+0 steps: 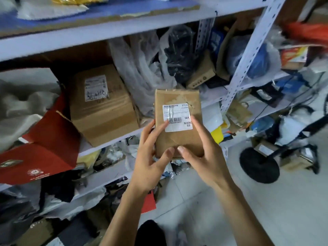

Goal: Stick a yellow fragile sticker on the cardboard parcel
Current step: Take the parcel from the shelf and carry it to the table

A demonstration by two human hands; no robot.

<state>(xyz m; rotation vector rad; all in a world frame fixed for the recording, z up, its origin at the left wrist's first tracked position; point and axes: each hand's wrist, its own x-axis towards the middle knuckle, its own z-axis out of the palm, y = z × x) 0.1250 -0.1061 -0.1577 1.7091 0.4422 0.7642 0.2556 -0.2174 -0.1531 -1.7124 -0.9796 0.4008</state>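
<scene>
**Parcel in both hands, no yellow sticker in either**

Left to right. A large brown cardboard box with a white label [101, 105] sits on the grey metal shelf [113, 139], well left of the work and untouched.

Left hand [150, 157]: fingers spread, thumb up along the parcel's left edge, index tip resting on the barcode end of the label, another finger curled at the lower edge. A loose steadying hold, not a clamp.

Small flat brown cardboard parcel [178, 123]: held in the air in front of the shelf, upright, long axis running away from the wearer, front face toward the camera. White printed shipping label [177, 117] covers the middle; torn paper near the top right.

Right hand [204, 150]: open palm against the parcel's right side and lower face, thumb pressed at the bottom centre just beside the left finger.

Judgement: neither hand is free. The bare brown area lies below the label, right between the two thumbs. No fragile sticker can be made out; a yellow shape [216, 134] lies just right of the parcel, nearer the right hand, identity unclear.
</scene>
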